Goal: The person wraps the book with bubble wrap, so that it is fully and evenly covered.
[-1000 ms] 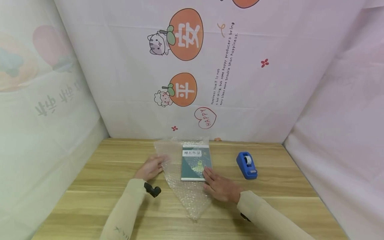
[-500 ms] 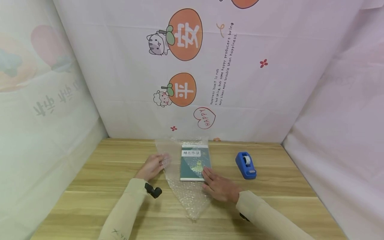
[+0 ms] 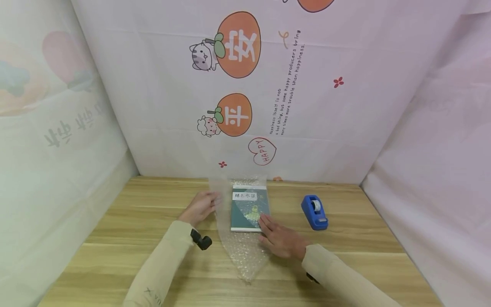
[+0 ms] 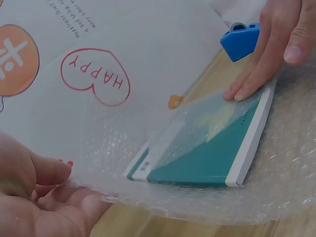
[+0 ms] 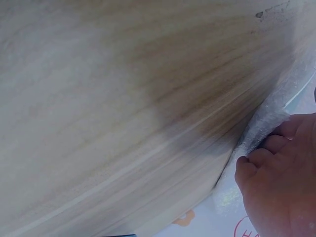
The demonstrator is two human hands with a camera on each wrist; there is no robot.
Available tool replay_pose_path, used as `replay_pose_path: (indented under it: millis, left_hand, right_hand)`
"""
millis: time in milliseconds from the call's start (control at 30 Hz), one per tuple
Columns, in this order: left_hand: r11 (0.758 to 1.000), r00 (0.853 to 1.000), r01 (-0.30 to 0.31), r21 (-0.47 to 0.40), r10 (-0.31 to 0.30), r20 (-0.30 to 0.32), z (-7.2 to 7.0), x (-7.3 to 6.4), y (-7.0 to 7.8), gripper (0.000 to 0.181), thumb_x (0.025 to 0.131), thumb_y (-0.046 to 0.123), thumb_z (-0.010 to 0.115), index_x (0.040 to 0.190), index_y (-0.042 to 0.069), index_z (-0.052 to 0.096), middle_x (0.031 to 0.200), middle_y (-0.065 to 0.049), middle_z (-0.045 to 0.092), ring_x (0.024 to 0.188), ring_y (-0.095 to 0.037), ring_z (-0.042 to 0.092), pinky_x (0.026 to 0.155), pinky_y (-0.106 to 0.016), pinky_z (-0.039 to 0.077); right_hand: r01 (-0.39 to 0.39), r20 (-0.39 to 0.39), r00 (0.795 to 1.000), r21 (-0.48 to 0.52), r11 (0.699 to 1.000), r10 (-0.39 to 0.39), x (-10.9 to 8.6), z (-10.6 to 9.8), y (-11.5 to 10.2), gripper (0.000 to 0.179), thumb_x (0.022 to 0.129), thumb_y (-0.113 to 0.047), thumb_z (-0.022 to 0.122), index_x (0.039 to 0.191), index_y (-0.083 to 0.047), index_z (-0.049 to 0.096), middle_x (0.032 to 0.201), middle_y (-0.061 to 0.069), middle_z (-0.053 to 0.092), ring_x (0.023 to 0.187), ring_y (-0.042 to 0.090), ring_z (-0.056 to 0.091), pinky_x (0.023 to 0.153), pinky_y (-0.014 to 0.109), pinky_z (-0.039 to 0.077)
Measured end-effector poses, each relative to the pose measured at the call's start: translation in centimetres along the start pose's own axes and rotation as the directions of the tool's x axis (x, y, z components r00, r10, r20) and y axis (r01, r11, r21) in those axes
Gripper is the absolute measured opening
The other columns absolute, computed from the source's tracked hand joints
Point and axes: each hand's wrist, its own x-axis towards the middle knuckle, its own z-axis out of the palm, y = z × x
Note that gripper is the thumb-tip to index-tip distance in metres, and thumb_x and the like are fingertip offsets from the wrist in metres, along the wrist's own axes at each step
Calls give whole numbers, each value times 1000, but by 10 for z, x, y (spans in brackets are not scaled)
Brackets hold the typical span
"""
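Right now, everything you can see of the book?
The book lies flat on bubble wrap on the table, a clear flap folded diagonally over its right part. Teal cover, white bands at both ends, white label with dark characters, pale yellow picture. Fingers of the right hand rest on the flap near the book's right edge.

The head camera looks forward and down from well back, over the table (image 3: 115,238) and back cloth (image 3: 326,119); the left-wrist camera looks closely across the book (image 4: 197,165) toward the right hand (image 4: 271,44); the right-wrist camera faces the table nearby, rolled, back cloth lowest; all three catch the HAPPY heart (image 3: 262,151).
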Motion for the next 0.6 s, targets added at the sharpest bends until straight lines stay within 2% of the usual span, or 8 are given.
replay_pose_path:
  millis: [200, 333, 433, 533, 600]
  left_hand:
    - [997, 1000, -6, 73, 5, 24, 11, 0, 10, 49, 114, 6, 34, 158, -15, 30, 161, -34, 38, 152, -46, 40, 129, -54, 34]
    - [993, 1000, -16, 115, 14, 20, 18, 1, 14, 47, 114, 6, 37, 156, -14, 35, 150, -33, 47, 144, -44, 47, 127, -55, 38]
    - [989, 999, -34, 141, 31, 22, 24, 3, 16, 45, 113, 6, 39, 153, -16, 39, 139, -30, 51, 138, -42, 51, 126, -55, 39]
    - [985, 998, -63, 159, 59, 31, 30, 4, 14, 45, 114, 6, 39, 151, -18, 40, 139, -33, 50, 139, -45, 51, 125, -56, 39]
    - [982, 997, -79, 173, 75, 26, 35, 5, 14, 44, 113, 7, 40, 149, -18, 43, 139, -33, 52, 136, -43, 54, 124, -53, 43]
  right_hand:
    - [0, 0, 1000, -6, 1000, 0, 0, 1, 0, 69, 115, -45, 30, 168, -1, 21, 178, 17, 14, 166, 34, 15, 132, 52, 27]
    - [-2, 3, 1000, -6, 1000, 2, 0, 1, 0, 69, 115, -45, 31, 168, -2, 20, 178, 17, 14, 166, 33, 15, 132, 52, 27]
    - [-7, 7, 1000, -12, 1000, 7, 1, 1, 0, 69, 115, -45, 30, 168, -2, 19, 179, 16, 13, 166, 32, 14, 133, 51, 27]
    - [-10, 6, 1000, -16, 1000, 10, 1, 0, 0, 70, 115, -46, 29, 168, -2, 19, 179, 16, 13, 166, 32, 14, 133, 50, 27]
    - [-10, 5, 1000, -18, 1000, 10, 1, 0, 0, 70, 115, -47, 29, 168, -2, 20, 178, 16, 13, 166, 33, 15, 133, 50, 27]
